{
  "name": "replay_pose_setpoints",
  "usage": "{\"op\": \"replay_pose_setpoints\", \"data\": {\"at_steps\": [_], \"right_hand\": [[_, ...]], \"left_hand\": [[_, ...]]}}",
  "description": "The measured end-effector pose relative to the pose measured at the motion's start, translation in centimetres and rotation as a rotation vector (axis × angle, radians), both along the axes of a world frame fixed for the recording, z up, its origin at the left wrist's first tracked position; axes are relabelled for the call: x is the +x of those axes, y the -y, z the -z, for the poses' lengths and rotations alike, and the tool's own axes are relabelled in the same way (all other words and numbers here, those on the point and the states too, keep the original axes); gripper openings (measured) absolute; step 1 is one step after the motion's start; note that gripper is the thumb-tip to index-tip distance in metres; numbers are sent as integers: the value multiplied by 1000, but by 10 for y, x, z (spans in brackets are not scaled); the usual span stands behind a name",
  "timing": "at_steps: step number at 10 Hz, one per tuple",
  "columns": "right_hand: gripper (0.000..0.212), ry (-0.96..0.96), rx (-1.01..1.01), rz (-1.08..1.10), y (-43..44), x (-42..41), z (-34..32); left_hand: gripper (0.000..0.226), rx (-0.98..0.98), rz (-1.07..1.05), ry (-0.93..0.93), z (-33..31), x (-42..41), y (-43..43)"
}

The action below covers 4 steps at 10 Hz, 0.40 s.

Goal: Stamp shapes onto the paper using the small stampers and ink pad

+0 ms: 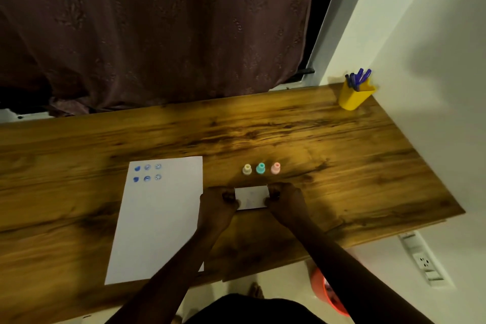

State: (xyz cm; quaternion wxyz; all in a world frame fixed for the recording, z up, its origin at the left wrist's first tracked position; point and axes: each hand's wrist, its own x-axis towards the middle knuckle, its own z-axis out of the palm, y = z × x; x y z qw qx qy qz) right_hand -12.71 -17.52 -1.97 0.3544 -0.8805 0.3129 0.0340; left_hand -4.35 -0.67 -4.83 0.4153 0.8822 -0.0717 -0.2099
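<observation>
A white sheet of paper (157,221) lies on the wooden desk, with several blue stamped shapes in two rows near its top left corner. Right of it, a small white rectangular ink pad case (251,197) rests on the desk. My left hand (219,202) grips its left end and my right hand (282,198) grips its right end. The case looks shut; whether the lid is lifting is unclear. Just behind it stand three small stampers in a row: cream (247,169), teal (260,168) and pink (275,167).
A yellow cup holding blue pens (353,96) stands at the desk's far right corner by the white wall. A dark curtain hangs behind the desk (315,144). Below the desk's right edge are an orange bin (328,294) and a wall socket strip (423,262).
</observation>
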Motion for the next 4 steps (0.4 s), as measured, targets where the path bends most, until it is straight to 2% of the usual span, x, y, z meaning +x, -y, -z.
{"op": "replay_pose_setpoints", "data": {"at_steps": [2, 3, 4], "right_hand": [[25, 22, 0, -47, 2, -1, 3], [19, -4, -48, -59, 0, -1, 0], [25, -13, -144, -80, -3, 0, -3]], "left_hand": [[20, -8, 2, 3, -2, -3, -1], [19, 0, 12, 0, -6, -4, 0], [23, -8, -14, 29, -14, -1, -2]]}}
